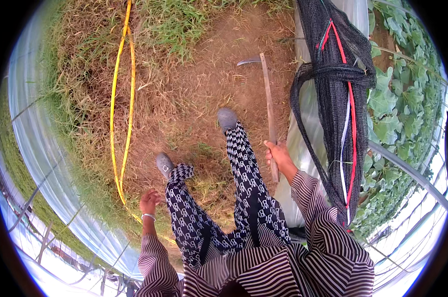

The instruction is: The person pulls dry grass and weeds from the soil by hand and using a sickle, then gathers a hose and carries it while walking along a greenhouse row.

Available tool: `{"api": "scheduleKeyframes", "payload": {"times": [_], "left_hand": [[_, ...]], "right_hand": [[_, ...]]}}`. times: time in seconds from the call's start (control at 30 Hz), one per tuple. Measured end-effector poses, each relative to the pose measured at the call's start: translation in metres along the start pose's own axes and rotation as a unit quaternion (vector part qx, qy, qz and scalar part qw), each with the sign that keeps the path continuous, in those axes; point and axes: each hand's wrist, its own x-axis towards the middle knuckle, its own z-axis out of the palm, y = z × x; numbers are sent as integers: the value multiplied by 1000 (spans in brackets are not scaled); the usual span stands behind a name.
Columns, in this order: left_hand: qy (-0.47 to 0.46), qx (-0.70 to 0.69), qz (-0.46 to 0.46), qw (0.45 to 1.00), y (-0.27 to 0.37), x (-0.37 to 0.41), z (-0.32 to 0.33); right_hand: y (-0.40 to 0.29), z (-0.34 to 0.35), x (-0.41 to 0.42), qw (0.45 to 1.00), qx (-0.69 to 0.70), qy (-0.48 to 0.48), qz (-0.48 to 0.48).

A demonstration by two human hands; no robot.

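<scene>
My right hand point(279, 156) grips the lower part of a long wooden handle. It belongs to a sickle point(269, 100) that points away from me over bare soil. At its far end a curved metal blade point(248, 61) sticks out to the left. Empty and with loosely curled, parted fingers, my left hand point(150, 201) hangs beside my left leg, a pale bracelet point(148, 216) at the wrist. The yellow hose point(117, 111) lies ahead and to the left of that hand, apart from it.
Dry cut grass point(86, 89) covers the ground at left, with green grass point(175, 28) farther ahead. Rolled black shade netting point(335, 122) with red and white bands runs along the right. Beyond it are leafy plants point(385, 96) and a metal pipe point(409, 172). Plastic sheeting point(35, 111) stands at left.
</scene>
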Motion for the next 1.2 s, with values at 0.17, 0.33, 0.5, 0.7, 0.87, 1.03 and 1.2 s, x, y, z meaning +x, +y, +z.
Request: {"api": "scheduleKeyframes", "payload": {"times": [0.17,0.33,0.5,0.7,0.87,1.03,1.2], "left_hand": [[-95,93,28,991,34,60,-7],[-219,148,80,961,62,126,-15],[-223,342,164,898,77,136,-129],[-237,369,-46,897,65,123,-279],[-338,365,-103,861,65,91,-257],[-358,584,103,721,51,59,-233],[-427,663,182,587,17,25,-258]], "right_hand": [[33,40,-1,999,35,-18,-30],[87,103,1,997,51,42,-43],[188,185,12,991,56,121,-5],[216,257,16,901,428,67,-12],[101,213,113,770,610,35,-185],[168,250,137,894,426,-51,-126],[420,305,14,939,332,-74,53]]}}
